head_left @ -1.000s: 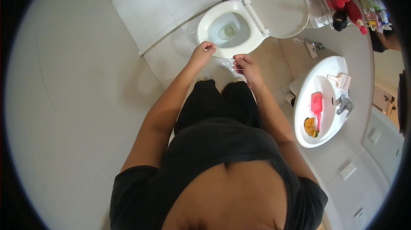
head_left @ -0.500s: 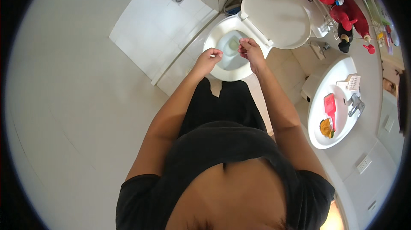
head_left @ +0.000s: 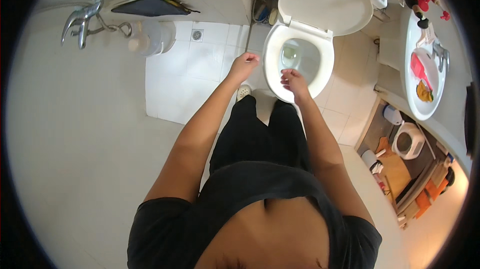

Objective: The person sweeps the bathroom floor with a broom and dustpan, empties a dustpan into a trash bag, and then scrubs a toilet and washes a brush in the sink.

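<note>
The fingers of the left hand (head_left: 244, 68) are curled, thumb and forefinger tips close together; those of the right hand (head_left: 296, 84) are loosely bent. Whether either pinches anything small, I cannot tell. Directly below the right fingers is the toilet (head_left: 326, 64), just right of the left ones. Beyond the fingertips stands its raised lid (head_left: 325, 4). Near the left fingers, toward the body, is a pale shoe (head_left: 243, 92); farther left, a translucent container (head_left: 152, 38). Well right of both hands, a washbasin (head_left: 416, 110) holds a red scoop (head_left: 418, 65).
</note>
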The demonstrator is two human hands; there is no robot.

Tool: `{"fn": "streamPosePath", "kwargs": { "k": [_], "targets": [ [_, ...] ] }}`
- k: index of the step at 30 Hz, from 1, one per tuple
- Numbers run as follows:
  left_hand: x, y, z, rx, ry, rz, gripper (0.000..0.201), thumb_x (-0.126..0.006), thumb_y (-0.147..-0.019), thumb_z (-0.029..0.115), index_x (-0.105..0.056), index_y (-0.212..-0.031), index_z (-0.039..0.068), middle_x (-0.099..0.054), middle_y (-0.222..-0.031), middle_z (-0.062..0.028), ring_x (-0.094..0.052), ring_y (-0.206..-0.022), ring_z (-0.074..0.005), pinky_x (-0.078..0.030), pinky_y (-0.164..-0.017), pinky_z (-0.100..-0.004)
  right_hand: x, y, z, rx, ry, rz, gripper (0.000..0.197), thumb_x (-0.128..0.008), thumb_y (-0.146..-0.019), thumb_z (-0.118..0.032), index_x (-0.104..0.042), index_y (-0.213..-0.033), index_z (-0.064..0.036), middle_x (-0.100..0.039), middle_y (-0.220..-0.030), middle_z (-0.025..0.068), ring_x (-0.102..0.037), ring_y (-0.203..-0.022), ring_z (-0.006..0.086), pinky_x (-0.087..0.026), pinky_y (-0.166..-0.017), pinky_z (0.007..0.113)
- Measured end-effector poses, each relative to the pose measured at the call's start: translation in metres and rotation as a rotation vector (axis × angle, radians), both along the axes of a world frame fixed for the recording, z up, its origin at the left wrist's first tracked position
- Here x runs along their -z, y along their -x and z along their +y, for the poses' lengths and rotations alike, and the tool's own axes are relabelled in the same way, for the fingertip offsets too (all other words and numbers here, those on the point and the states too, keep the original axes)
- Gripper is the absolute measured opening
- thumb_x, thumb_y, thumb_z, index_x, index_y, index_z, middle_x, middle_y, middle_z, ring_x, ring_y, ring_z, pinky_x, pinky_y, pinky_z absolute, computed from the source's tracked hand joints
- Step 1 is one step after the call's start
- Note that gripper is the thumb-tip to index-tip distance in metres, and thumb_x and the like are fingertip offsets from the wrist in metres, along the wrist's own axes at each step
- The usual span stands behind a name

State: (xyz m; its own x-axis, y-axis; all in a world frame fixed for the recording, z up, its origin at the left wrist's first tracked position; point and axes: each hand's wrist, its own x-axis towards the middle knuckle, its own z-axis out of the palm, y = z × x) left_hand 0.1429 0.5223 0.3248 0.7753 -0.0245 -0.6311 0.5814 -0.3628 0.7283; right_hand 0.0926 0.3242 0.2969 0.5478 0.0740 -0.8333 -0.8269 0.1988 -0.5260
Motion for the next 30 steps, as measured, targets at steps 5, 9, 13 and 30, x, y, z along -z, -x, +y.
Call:
{"fn": "streamPosePath", "kwargs": {
  "k": [5,9,13,30],
  "targets": [
    [0.018,0.002,0.022,-0.066,0.111,0.196,0.031,-0.054,-0.088,0.028,-0.056,-0.110,0.007,-0.060,-0.101,-0.0005,-0.055,-0.093,-0.0112,-0.040,-0.082,-0.0293,0.015,0.011,0.046,-0.046,-0.077,0.050,0.013,-0.051,-0.088,-0.019,-0.058,-0.094,-0.0102,-0.056,-0.079,-0.0014,-0.054,-0.073,0.0100,-0.043,-0.065,0.025],
    [0.030,-0.007,0.015,-0.085,0.134,0.153,0.034,-0.053,-0.089,0.029,-0.054,-0.117,0.009,-0.059,-0.105,-0.0013,-0.054,-0.099,-0.0128,-0.039,-0.085,-0.0310,0.032,-0.015,0.065,0.001,-0.137,-0.034,0.016,-0.049,-0.092,-0.022,-0.058,-0.098,-0.0106,-0.058,-0.084,-0.0011,-0.055,-0.079,0.0102,-0.042,-0.071,0.026],
    [0.046,-0.018,0.013,-0.146,0.169,0.099,0.037,-0.054,-0.088,0.023,-0.053,-0.121,0.007,-0.055,-0.107,-0.0030,-0.050,-0.096,-0.0118,-0.040,-0.079,-0.0272,0.056,-0.050,0.082,0.090,-0.169,-0.101,0.020,-0.050,-0.092,-0.024,-0.060,-0.102,-0.0094,-0.061,-0.089,0.0013,-0.057,-0.083,0.0119,-0.042,-0.071,0.027],
    [0.200,-0.063,0.127,0.238,0.045,0.206,0.033,-0.048,-0.093,0.028,-0.052,-0.120,0.009,-0.057,-0.114,-0.0043,-0.055,-0.101,-0.0139,-0.040,-0.086,-0.0307,0.330,-0.113,0.229,0.663,-0.003,-0.074,0.020,-0.053,-0.085,-0.012,-0.062,-0.099,-0.0021,-0.062,-0.089,0.0060,-0.056,-0.080,0.0169,-0.044,-0.074,0.030]
  ]
}}
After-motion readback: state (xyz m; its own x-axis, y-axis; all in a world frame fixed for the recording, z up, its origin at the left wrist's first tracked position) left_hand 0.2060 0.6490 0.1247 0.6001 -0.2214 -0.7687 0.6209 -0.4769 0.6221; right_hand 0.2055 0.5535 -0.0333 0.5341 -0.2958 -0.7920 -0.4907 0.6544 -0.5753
